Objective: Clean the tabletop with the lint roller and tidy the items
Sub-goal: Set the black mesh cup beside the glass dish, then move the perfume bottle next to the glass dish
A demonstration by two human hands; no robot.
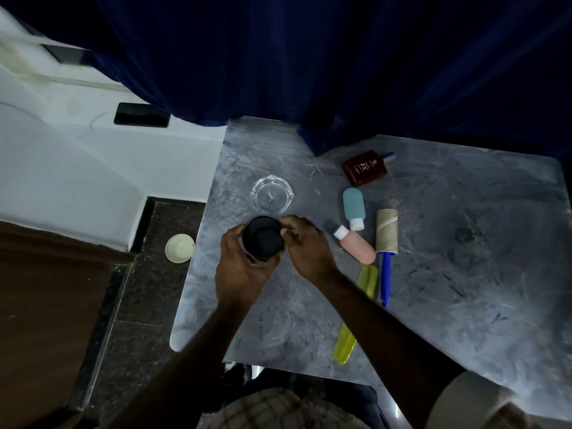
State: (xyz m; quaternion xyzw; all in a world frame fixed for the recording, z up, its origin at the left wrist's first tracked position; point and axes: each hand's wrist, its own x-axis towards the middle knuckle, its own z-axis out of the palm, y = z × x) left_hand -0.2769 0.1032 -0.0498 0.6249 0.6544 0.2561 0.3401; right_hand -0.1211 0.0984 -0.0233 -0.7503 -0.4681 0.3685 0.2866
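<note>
Nearest of all, a yellow comb point(344, 345) lies on the grey table point(464, 274), partly under the right arm. A bit farther, both hands meet around a black cup point(263, 243). The left hand point(238, 270) wraps around its side and holds it up off the table. The right hand point(309, 249) pinches the cup's rim with its fingertips.

The lint roller point(386, 243) lies flat on the table, to the right of the hands. No hand touches it. Its long way runs near to far. The blue handle point(385, 280) points to the near side and the paper roll sits at the far end. The right hand is much closer to it than the left, and the handle end is the easy part to reach, I think.

Between the right hand and the roller lie a pink bottle point(356, 246) and a blue-green bottle point(353, 207). Just past the cup sits a clear glass dish point(271, 196). Farthest off lies a brown bottle point(364, 168).
</note>
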